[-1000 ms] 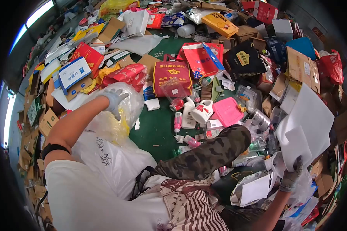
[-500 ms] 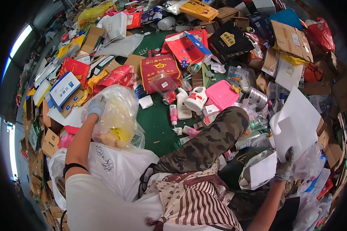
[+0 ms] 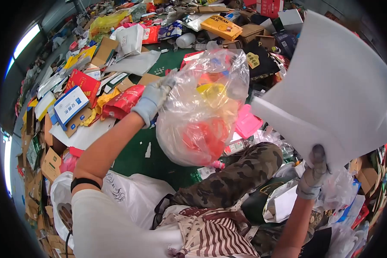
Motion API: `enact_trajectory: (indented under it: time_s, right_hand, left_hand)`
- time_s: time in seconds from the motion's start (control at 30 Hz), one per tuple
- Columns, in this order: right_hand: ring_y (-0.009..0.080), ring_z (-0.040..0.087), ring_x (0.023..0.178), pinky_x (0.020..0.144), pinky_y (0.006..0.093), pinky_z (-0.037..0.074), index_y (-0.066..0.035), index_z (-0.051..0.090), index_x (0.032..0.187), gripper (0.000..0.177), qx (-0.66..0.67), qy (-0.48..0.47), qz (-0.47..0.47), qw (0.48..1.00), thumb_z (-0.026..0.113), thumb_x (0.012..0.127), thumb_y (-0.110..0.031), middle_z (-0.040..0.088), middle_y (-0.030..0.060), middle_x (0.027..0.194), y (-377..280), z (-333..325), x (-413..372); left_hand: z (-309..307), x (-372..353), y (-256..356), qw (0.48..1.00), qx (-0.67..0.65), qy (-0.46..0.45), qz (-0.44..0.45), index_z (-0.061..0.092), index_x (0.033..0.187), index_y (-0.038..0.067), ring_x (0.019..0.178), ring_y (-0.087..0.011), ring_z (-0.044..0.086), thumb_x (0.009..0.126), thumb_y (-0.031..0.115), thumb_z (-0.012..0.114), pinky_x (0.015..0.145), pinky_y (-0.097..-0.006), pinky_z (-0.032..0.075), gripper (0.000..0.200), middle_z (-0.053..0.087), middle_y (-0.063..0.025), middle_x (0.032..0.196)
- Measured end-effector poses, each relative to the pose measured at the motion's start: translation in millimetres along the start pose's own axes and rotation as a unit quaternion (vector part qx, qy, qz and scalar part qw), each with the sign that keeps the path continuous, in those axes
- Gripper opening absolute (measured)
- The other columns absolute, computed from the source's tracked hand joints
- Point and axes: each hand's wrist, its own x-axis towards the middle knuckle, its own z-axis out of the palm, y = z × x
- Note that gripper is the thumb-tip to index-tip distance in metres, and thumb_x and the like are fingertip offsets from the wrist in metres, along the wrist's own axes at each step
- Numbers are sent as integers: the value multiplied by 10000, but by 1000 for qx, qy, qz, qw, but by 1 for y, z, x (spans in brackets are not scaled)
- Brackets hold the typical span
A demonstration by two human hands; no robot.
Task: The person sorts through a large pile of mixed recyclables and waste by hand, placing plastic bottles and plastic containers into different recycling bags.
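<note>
My left hand (image 3: pixel 154 98), in a light grey-blue glove, is closed on the edge of a clear plastic bag (image 3: pixel 176 124). Inside the bulging bag show crumpled red and yellow pieces, probably more plastic bags. It hangs in front of me over the green floor (image 3: pixel 135 148). At the right, my gloved right hand (image 3: pixel 314 174) grips the lower edge of a large white foam-like sheet (image 3: pixel 331 77), its thumb pressed on the front. The sheet is raised and slightly curled, with a folded flap at its lower left. Behind the bag a pink plastic piece (image 3: pixel 247 122) is partly hidden.
Mixed refuse lies all around. A yellow soybean milk box (image 3: pixel 221 26) is at the back, a black bag (image 3: pixel 262 58) beyond the sheet, a red packet (image 3: pixel 122 102) at the left. A white sack (image 3: pixel 137 191) lies by my bent camouflage-clad leg (image 3: pixel 241 172).
My left hand has lifted the clear bag and carried it right, over the middle. My right hand has raised the white sheet, which now stands higher and closer to the camera.
</note>
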Motion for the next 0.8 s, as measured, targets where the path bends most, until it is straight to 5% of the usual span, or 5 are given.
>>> enact_trajectory:
  time_s: [0.1, 0.13, 0.3, 0.7, 0.8]
  right_hand:
    - [186, 580, 926, 818, 351, 509, -2, 490, 1167, 460, -101, -9, -37, 994, 668, 786, -191, 561, 83, 1076, 4, 71, 1]
    - [177, 583, 905, 790, 345, 518, 1, 506, 1143, 442, -49, -20, -14, 998, 686, 778, -173, 566, 82, 1066, 5, 96, -3]
    - [115, 595, 792, 683, 269, 503, -13, 602, 1028, 324, -43, -157, 137, 977, 725, 734, -68, 636, 39, 888, 19, 130, -30]
    - [91, 599, 790, 714, 274, 488, -43, 657, 984, 393, -210, -567, 463, 648, 809, 659, -202, 669, 43, 873, -33, 90, 14]
    - [116, 614, 762, 695, 285, 499, -16, 648, 976, 403, -185, -483, 483, 707, 805, 664, -217, 668, 60, 871, -49, 96, 28]
  left_hand:
    - [19, -38, -17, 989, -78, 15, -121, 595, 1074, 72, 402, -40, 436, 899, 256, 563, 365, -211, 374, 256, 502, 49, 575]
    - [17, -50, -3, 977, -62, -15, -201, 569, 1102, 45, 768, -68, 575, 896, 157, 539, 652, -210, 481, 237, 609, -10, 902]
    - [20, -73, 31, 940, -301, 109, -117, 532, 1145, 21, 888, -102, 573, 864, 70, 519, 798, -239, 477, 285, 590, -46, 1007]
    - [16, -82, 26, 970, -233, 57, -32, 546, 1172, 18, 899, -56, 539, 910, 141, 518, 796, -200, 454, 292, 589, -25, 1023]
    - [4, -73, 24, 952, -282, 66, -95, 546, 1172, 16, 924, -68, 544, 913, 151, 521, 818, -201, 449, 294, 586, -42, 1088]
